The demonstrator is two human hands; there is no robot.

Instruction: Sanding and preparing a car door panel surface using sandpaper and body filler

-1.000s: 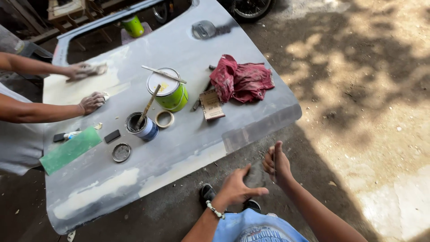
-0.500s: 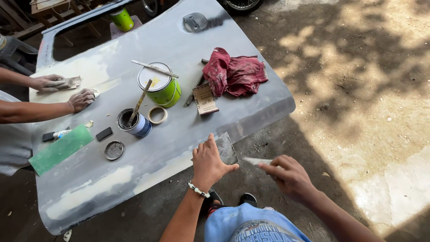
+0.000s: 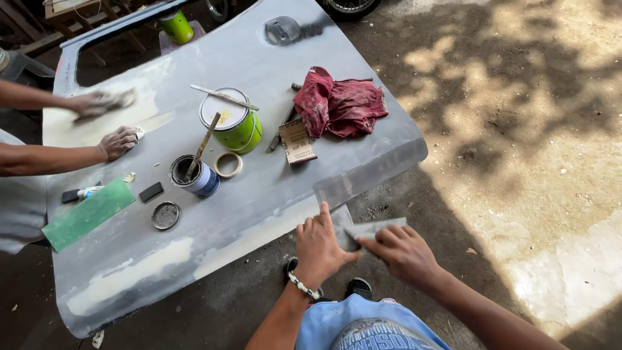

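Sandpaper (image 3: 379,228), a grey sheet, sits off the panel's (image 3: 272,194) near edge, pinched between both hands: left hand (image 3: 321,246) grips its left end, right hand (image 3: 402,249) its right. Farther left on the panel stand a green can (image 3: 236,126) and a small tin (image 3: 194,176); a red rag (image 3: 340,104) lies right.

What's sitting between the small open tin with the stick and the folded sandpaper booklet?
A roll of masking tape lies flat on the grey panel, shown in the head view.

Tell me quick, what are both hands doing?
Left hand: shut on the grey sheet.
Right hand: shut on its other end.
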